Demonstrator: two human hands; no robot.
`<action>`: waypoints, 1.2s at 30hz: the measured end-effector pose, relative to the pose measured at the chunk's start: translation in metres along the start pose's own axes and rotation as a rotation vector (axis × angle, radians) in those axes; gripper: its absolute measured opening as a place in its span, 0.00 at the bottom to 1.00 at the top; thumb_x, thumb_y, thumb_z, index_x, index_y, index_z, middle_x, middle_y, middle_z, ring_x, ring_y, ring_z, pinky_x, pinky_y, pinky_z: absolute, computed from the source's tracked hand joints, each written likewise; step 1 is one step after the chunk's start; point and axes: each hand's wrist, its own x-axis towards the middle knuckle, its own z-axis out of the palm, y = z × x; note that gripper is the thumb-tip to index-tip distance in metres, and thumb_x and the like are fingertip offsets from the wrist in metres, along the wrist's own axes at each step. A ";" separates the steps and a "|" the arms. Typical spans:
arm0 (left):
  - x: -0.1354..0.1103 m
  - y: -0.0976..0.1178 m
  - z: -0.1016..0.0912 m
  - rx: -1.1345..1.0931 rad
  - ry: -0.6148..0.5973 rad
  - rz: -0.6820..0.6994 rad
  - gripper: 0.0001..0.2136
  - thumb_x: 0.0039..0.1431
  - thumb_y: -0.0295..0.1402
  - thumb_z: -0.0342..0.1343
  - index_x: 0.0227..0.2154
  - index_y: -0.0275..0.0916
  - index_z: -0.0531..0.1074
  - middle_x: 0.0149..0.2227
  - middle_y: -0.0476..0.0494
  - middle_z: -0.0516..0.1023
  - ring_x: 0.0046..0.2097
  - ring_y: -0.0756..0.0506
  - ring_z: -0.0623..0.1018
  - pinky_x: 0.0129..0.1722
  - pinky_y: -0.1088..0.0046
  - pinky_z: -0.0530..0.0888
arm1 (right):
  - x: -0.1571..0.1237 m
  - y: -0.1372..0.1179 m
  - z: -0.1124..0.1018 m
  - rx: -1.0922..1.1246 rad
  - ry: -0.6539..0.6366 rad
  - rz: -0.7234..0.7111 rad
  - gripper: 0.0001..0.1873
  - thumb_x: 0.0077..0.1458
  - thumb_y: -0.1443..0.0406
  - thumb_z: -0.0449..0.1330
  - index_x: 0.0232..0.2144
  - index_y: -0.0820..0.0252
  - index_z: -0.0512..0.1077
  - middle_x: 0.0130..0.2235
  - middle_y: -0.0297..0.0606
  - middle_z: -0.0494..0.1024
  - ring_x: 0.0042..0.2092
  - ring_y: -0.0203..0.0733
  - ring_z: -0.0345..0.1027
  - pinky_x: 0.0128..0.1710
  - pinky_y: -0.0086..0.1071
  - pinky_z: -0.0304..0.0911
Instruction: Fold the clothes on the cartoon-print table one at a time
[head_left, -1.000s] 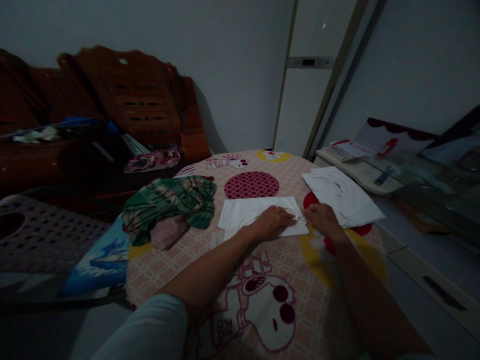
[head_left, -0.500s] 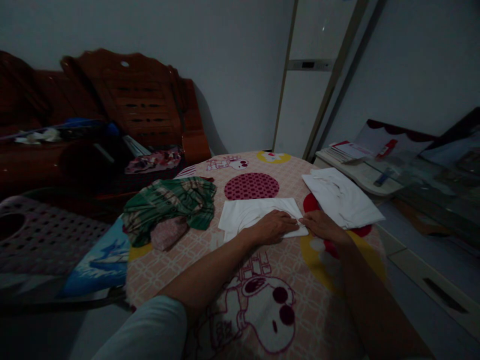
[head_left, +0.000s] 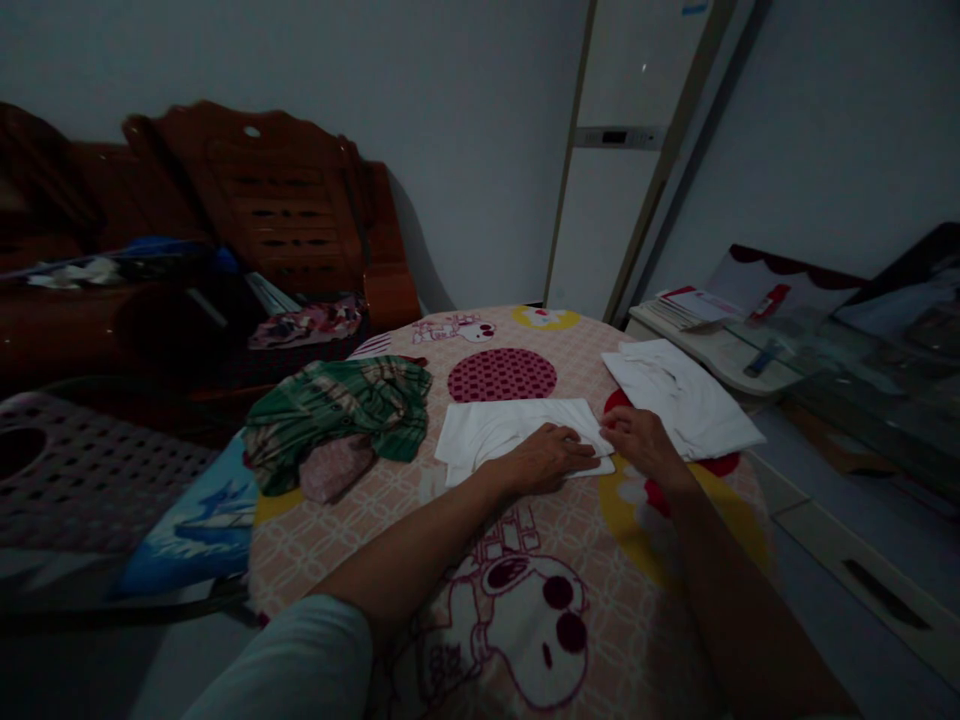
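A folded white shirt [head_left: 517, 418] lies on the round table in front of me, with curved creases across its top. My left hand [head_left: 551, 458] rests on its right half, palm down, fingers stretched over the fabric. At the shirt's right edge is my right hand [head_left: 637, 437], its fingers bent and pinched together on the cloth; the exact grip is hard to see in the dim light. Another folded white garment [head_left: 679, 395] lies just beyond my right hand. On the left side sit a crumpled green plaid garment [head_left: 345, 400] and a small pinkish cloth bundle [head_left: 335, 468].
A pink patterned tablecloth [head_left: 420, 560] covers the table. Behind on the left stands a carved wooden bench [head_left: 285, 200] with items on it. To the right are a low cabinet [head_left: 705, 345] with papers and a glass shelf [head_left: 847, 360]. A tall white unit [head_left: 607, 220] stands at the back.
My right hand has lifted slightly and turned at the shirt's right edge, its fingers more bent. My left hand stays on the shirt, almost unmoved.
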 end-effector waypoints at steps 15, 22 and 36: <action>-0.043 -0.048 -0.059 -0.262 0.403 -0.567 0.11 0.60 0.30 0.53 0.41 0.37 0.78 0.40 0.43 0.82 0.42 0.46 0.79 0.44 0.72 0.72 | 0.003 -0.038 0.019 0.070 0.121 -0.180 0.11 0.56 0.62 0.56 0.34 0.61 0.77 0.24 0.35 0.76 0.26 0.39 0.69 0.27 0.30 0.60; -0.114 -0.073 -0.067 -0.057 0.277 -1.122 0.09 0.57 0.30 0.55 0.37 0.35 0.79 0.36 0.41 0.82 0.39 0.44 0.79 0.39 0.74 0.70 | 0.020 -0.105 0.061 0.033 -0.180 -0.545 0.09 0.57 0.68 0.57 0.33 0.61 0.78 0.35 0.42 0.80 0.37 0.43 0.72 0.38 0.34 0.65; -0.135 -0.075 -0.057 -0.941 0.483 -1.116 0.21 0.46 0.27 0.63 0.46 0.32 0.73 0.22 0.54 0.72 0.23 0.52 0.70 0.24 0.79 0.65 | 0.012 -0.101 0.146 -0.069 -0.002 -0.736 0.12 0.57 0.65 0.60 0.43 0.63 0.76 0.47 0.53 0.77 0.48 0.53 0.69 0.50 0.49 0.66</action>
